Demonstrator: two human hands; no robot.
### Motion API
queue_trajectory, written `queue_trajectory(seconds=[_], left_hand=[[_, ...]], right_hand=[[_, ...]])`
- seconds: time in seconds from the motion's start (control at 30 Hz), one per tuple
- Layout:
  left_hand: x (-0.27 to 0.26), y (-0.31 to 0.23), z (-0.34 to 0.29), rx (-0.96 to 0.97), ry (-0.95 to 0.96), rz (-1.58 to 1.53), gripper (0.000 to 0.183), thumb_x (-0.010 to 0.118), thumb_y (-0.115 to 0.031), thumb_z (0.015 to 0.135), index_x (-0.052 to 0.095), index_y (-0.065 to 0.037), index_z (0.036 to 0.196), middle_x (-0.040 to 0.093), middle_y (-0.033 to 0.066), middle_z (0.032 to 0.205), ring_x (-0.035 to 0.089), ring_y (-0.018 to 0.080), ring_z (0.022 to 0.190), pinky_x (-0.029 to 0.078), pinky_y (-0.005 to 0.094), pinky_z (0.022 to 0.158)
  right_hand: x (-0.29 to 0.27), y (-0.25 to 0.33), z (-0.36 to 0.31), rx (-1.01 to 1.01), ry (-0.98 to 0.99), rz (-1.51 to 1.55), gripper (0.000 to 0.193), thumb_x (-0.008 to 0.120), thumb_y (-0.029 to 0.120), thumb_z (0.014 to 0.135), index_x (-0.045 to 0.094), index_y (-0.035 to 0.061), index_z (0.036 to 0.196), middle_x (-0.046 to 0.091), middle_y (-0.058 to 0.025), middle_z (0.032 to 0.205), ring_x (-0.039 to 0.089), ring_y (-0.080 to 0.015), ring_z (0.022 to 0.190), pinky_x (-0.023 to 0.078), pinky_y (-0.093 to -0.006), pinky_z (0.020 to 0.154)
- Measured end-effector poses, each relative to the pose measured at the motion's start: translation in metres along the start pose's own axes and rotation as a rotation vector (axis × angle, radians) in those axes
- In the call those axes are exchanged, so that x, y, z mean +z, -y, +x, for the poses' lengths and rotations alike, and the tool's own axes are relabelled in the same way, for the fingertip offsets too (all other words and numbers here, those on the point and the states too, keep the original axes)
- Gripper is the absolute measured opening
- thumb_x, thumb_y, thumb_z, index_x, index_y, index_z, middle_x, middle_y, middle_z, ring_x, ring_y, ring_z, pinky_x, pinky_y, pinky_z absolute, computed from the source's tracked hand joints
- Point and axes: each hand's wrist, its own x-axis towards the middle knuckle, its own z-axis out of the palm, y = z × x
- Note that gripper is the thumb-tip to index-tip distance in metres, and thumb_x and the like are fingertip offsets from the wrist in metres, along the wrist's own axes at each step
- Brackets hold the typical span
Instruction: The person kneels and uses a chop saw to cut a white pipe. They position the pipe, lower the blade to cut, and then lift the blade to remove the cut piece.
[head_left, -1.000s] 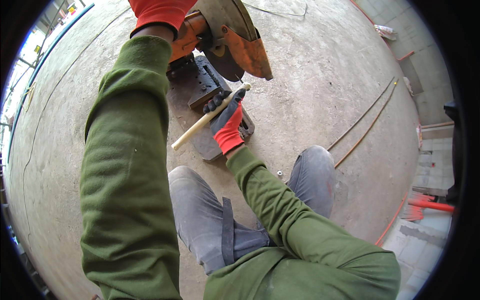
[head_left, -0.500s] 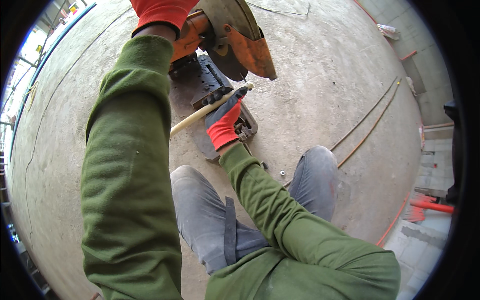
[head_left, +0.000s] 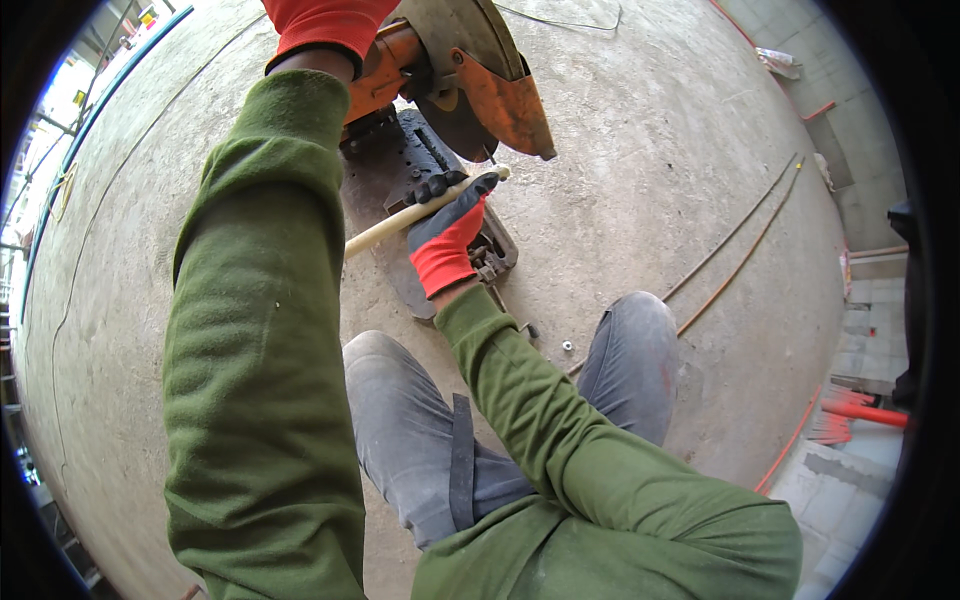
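A cut-off saw with an orange arm and an orange blade guard [head_left: 518, 115] stands on the ground, and its dark disc [head_left: 455, 128] hangs above a dark metal base [head_left: 395, 180]. My left hand [head_left: 330, 25], in a red glove, is up by the saw's orange arm; the upper edge of the picture cuts off its fingers. My right hand [head_left: 447, 235], in a red and black glove, is closed round a long cream-coloured pipe [head_left: 385, 232]. The pipe lies slanted across the base, its far end [head_left: 502, 172] just below the disc. My left sleeve hides its other end.
Two thin rods [head_left: 740, 250] lie on the concrete floor [head_left: 620, 220] to the right. A small nut [head_left: 568, 346] sits near my right knee. Along the left runs a thin cable [head_left: 70, 300]. A red brush-like tool [head_left: 850, 410] is at the right edge.
The pipe has turned very slightly, its nearer part now a little higher, and my right hand has shifted a little with it. My left hand and the saw look unchanged.
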Motion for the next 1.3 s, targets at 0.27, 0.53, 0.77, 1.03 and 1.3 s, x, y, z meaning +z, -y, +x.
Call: queue_trajectory(seconds=[0.27, 0.53, 0.77, 1.03, 1.3], left_hand=[[-0.003, -0.002, -0.001, -0.002, 0.012, -0.017, 0.049, 0.055, -0.042, 0.099, 0.078, -0.003, 0.081, 0.074, 0.0157, 0.089, 0.07, 0.0332, 0.089, 0.055, 0.0441, 0.083], [-0.001, 0.001, 0.002, -0.004, 0.055, 0.011, 0.049, 0.055, -0.042, 0.099, 0.078, -0.004, 0.08, 0.073, 0.0157, 0.089, 0.07, 0.0326, 0.089, 0.055, 0.0437, 0.083], [-0.002, 0.0, 0.0, 0.002, 0.014, 0.011, 0.049, 0.055, -0.042, 0.099, 0.078, -0.004, 0.08, 0.074, 0.0152, 0.09, 0.07, 0.0329, 0.089, 0.056, 0.0433, 0.084], [0.004, 0.002, 0.001, 0.008, 0.021, 0.021, 0.049, 0.054, -0.042, 0.1, 0.078, -0.004, 0.08, 0.074, 0.0147, 0.089, 0.07, 0.0321, 0.089, 0.056, 0.0429, 0.084], [0.005, 0.001, 0.0, 0.049, -0.012, 0.015, 0.047, 0.056, -0.04, 0.099, 0.078, -0.003, 0.08, 0.074, 0.0162, 0.088, 0.07, 0.0321, 0.088, 0.055, 0.0423, 0.085]], right_hand=[[0.006, -0.001, 0.002, 0.009, -0.058, 0.046, 0.064, 0.051, 0.083, 0.09, 0.048, 0.0197, 0.084, 0.047, 0.0035, 0.068, 0.045, -0.0153, 0.058, 0.04, -0.0328, 0.059], [0.008, 0.001, 0.002, 0.052, -0.086, 0.097, 0.063, 0.048, 0.084, 0.091, 0.049, 0.0213, 0.082, 0.048, 0.0034, 0.067, 0.045, -0.0155, 0.056, 0.04, -0.0339, 0.058], [0.017, 0.007, -0.002, 0.059, -0.069, 0.133, 0.06, 0.045, 0.079, 0.096, 0.049, 0.0208, 0.082, 0.046, 0.003, 0.068, 0.044, -0.0155, 0.057, 0.04, -0.0342, 0.059], [0.021, 0.014, -0.007, 0.074, -0.045, 0.165, 0.057, 0.043, 0.072, 0.1, 0.048, 0.0163, 0.087, 0.044, 0.0024, 0.069, 0.044, -0.0155, 0.062, 0.042, -0.0345, 0.067], [0.024, 0.023, -0.007, 0.124, -0.042, 0.227, 0.061, 0.037, 0.073, 0.101, 0.047, 0.0164, 0.082, 0.041, 0.0027, 0.068, 0.043, -0.0154, 0.061, 0.042, -0.0343, 0.068]])
